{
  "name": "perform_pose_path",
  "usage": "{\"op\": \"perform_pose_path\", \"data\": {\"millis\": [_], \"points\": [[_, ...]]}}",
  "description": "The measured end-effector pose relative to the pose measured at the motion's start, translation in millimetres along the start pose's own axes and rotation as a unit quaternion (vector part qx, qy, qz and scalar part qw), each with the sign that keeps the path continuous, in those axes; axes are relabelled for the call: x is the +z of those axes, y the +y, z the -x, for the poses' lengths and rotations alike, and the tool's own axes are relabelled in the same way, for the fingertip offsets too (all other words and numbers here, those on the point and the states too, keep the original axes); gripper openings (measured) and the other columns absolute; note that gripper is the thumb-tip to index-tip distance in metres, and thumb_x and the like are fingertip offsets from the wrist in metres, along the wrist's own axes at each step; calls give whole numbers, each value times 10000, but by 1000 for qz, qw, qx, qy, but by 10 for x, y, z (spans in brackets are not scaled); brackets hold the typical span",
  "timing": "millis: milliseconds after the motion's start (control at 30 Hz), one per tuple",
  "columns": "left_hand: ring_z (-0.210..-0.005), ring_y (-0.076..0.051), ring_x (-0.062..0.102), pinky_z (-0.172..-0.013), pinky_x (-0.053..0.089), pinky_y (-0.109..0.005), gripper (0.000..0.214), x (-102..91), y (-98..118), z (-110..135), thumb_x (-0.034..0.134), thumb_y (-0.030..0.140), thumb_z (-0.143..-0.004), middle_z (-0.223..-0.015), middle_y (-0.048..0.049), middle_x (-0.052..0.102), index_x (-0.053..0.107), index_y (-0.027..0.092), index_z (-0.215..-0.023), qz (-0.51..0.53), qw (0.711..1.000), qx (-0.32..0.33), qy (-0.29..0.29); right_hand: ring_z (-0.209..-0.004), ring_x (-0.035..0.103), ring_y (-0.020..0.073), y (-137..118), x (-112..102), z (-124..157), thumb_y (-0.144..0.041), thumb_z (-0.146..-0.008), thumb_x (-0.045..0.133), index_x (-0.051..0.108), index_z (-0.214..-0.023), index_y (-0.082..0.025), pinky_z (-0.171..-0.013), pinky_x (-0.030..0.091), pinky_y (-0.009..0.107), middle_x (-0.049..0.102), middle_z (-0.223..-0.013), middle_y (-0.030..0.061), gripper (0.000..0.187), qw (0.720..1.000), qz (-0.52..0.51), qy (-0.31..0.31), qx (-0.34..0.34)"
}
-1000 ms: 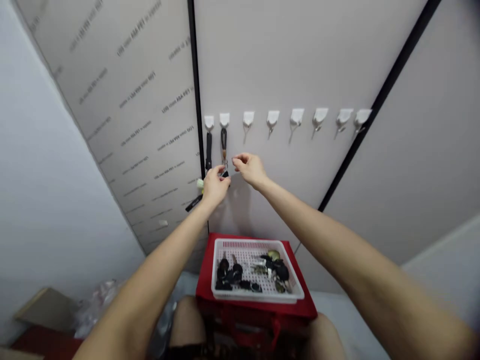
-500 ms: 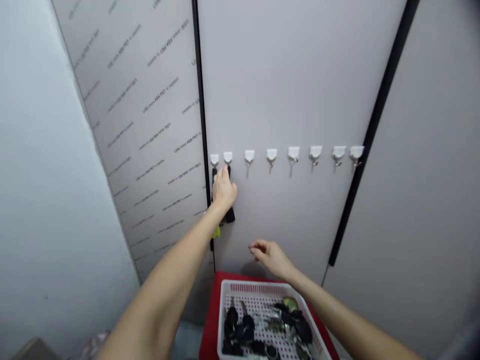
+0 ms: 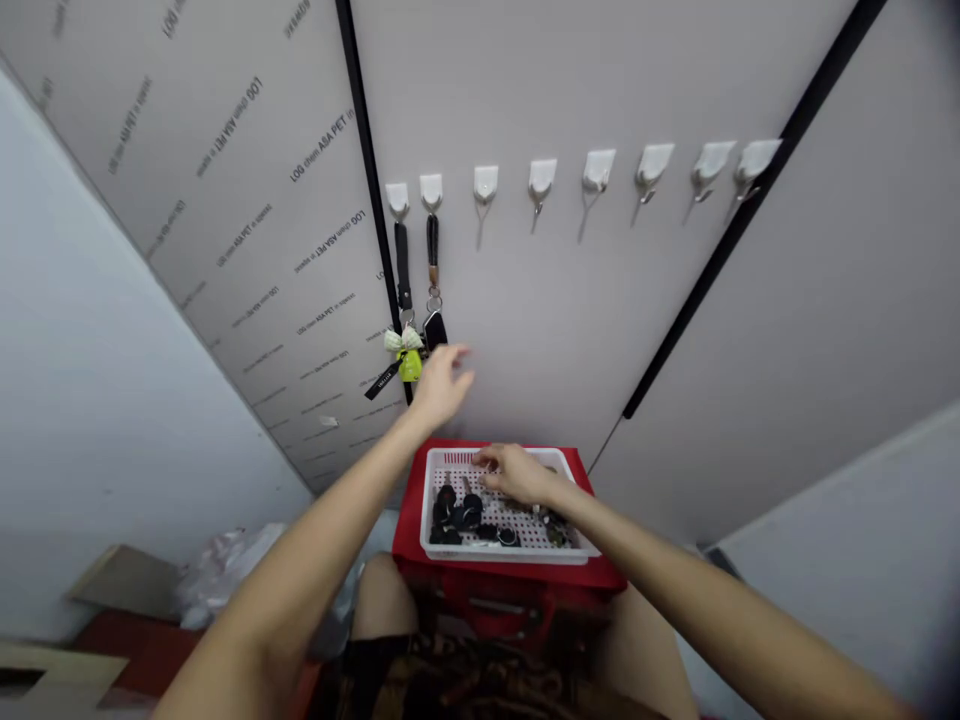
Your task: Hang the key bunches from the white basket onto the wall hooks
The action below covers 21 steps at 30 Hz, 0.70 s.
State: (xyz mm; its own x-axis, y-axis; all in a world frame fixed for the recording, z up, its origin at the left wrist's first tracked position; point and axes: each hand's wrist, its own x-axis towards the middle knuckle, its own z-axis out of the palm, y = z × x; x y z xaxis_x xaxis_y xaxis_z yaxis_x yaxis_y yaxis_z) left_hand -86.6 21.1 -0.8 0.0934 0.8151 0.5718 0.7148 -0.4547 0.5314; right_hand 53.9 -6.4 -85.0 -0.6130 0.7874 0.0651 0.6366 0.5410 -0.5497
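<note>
Hanging keys: two sets on the two leftmost hooks, long axes roughly vertical, hanging straight down. Left one is a black strap key fob (image 3: 403,265) w/ a green-yellow bow charm (image 3: 409,360) at its lower end, and a thin black tag (image 3: 382,382) slanting down toward 7 o'clock. Right one is a black-and-tan strap (image 3: 433,250) w/ a black car key (image 3: 434,330) at the bottom, tip pointing up toward 12.

Loose keys (image 3: 450,510): in a pile in the white perforated plastic basket (image 3: 504,553), mostly at its 9 o'clock side, w/ more by its 4 o'clock corner; each key's direction too small to tell.

L hand (image 3: 442,385): at 9 o'clock of frame centre, forearm rising from 7 o'clock, fingers blurred, open, pointing toward 2-3 o'clock. Holds nothing visible. Just below the hanging keys, not touching.

R hand (image 3: 514,472): over the basket's 12 o'clock side, forearm coming in from 4 o'clock, fingers curled down, pointing toward 9 o'clock. Can't tell if they've got hold of anything.

Basket base: red crate (image 3: 405,530) under the basket, between the person's knees (image 3: 382,595).

Wall: row of 8 white adhesive hooks (image 3: 485,183) at 12 o'clock, on a grey panel (image 3: 570,300); black trim strip (image 3: 367,170) at its 10 o'clock edge.

Floor: plastic bag (image 3: 225,565) at 8 o'clock.
</note>
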Motion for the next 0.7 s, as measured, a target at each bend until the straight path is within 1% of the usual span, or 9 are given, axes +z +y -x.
{"op": "perform_pose_path", "data": {"millis": [67,100,200,300,367,433,533,633,700], "points": [[-717,-116,488,-677,387,-234,259,142,-156,356,433,170,-617,-828,-44,534,489,135,-867,-25,990,-19,-134,-774,483,146,-21,197,20,-229,-558,490,520,-907,-161,-689,356,234,543,-879,54,357,998,24,-45,-29],[-715,-119,492,-670,385,-232,250,188,-224,506,433,173,-616,-819,-41,545,500,142,-855,-45,981,-24,-185,-794,473,158,-35,280,24,-256,-536,518,511,-924,-164,-695,354,244,526,-899,60,399,997,42,-57,-34],[-750,-143,495,-667,378,-242,250,232,-358,816,437,176,-603,-833,-38,559,513,168,-841,-108,950,-13,-294,-763,467,173,-59,419,24,-316,-494,559,538,-852,-158,-661,363,261,486,-891,76,392,993,92,-76,-27],[-777,-174,496,-697,360,-279,224,212,-369,970,448,190,-590,-808,-46,573,530,171,-798,-156,912,22,-378,-714,470,149,-18,371,45,-275,-507,552,547,-808,-155,-624,365,230,481,-849,66,324,990,95,-101,-31],[-814,-190,487,-738,334,-311,239,225,-326,1031,448,217,-597,-836,-55,569,522,175,-820,-173,902,32,-394,-733,468,142,39,284,76,-214,-511,539,523,-873,-154,-635,358,213,485,-860,67,367,990,100,-91,-33],[-864,-203,465,-764,315,-332,305,281,-262,1084,446,273,-608,-911,-68,543,486,181,-895,-171,911,24,-375,-750,469,145,95,210,112,-167,-522,508,511,-900,-146,-650,349,213,497,-869,76,379,989,126,-81,-20],[-876,-230,452,-742,325,-350,386,409,-172,1155,464,341,-585,-945,-87,520,455,173,-933,-160,921,-7,-356,-740,477,162,135,189,155,-166,-530,487,546,-814,-146,-636,343,230,529,-820,80,290,979,176,-101,-1],[-812,-235,475,-706,336,-352,303,498,-143,1189,488,276,-552,-862,-83,543,491,163,-833,-155,917,-37,-365,-694,482,155,131,230,182,-181,-530,487,554,-725,-155,-602,337,228,548,-742,58,208,977,181,-111,-4],[-775,-210,479,-682,346,-320,265,502,-168,1177,494,207,-526,-819,-63,543,492,164,-788,-120,928,-53,-349,-615,475,126,122,228,193,-181,-535,478,544,-681,-154,-551,333,210,546,-651,29,163,983,141,-114,2]]}}
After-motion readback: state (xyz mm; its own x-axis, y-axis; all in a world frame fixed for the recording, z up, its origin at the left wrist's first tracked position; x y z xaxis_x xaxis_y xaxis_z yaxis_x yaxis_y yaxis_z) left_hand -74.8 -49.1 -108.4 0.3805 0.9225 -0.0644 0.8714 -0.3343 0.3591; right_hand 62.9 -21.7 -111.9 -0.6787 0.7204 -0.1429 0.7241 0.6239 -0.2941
